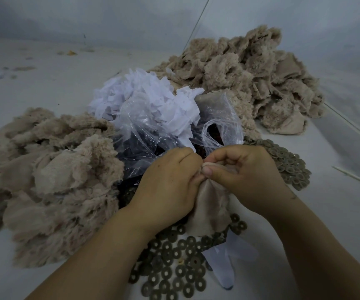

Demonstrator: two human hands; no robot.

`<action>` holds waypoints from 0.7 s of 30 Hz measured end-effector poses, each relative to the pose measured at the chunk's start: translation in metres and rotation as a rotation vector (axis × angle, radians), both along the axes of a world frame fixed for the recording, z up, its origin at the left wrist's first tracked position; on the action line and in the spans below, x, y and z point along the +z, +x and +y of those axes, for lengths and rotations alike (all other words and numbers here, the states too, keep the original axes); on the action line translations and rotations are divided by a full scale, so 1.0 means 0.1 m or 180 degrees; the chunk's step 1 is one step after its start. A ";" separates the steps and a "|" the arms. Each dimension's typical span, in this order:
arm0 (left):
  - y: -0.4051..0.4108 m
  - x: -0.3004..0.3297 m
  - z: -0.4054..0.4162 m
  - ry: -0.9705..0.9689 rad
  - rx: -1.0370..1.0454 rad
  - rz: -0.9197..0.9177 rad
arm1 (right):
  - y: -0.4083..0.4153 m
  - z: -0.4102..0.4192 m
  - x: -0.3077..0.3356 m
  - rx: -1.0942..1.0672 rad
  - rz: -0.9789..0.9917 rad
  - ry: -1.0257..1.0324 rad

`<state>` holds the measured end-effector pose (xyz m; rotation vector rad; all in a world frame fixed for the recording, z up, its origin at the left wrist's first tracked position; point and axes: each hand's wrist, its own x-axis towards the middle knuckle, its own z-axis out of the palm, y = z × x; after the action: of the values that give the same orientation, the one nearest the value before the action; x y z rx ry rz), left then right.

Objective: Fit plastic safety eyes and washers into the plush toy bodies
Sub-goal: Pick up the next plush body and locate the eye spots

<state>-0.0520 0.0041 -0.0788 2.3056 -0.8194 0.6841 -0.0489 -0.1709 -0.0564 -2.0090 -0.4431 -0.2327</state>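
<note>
A beige plush body [209,211], turned inside out, hangs between my two hands at the centre of the view. My left hand [170,182] grips its top edge from the left with curled fingers. My right hand [239,172] pinches the same spot from the right, thumb on top. Whatever sits between the fingertips is hidden. Several flat grey-brown washers [174,269] lie scattered on the table below my wrists. More washers [289,163] lie piled behind my right hand. A clear plastic bag [144,137] holding dark pieces sits just beyond my hands.
A heap of beige plush bodies [51,176] lies at the left and a larger heap [250,81] at the back right. White paper or fabric scraps [144,98] top the bag. One white scrap [224,269] lies near my right forearm. A thin stick [356,178] rests at the right.
</note>
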 end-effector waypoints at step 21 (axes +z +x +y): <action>0.02 -0.02 0.03 -0.0166 0.0120 -0.0301 | -0.06 0.05 0.00 0.0021 -0.0392 0.0131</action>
<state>-0.0501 0.0070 -0.0808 2.2616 -0.7928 0.8268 -0.0544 -0.1657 -0.0563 -1.9593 -0.5185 -0.3602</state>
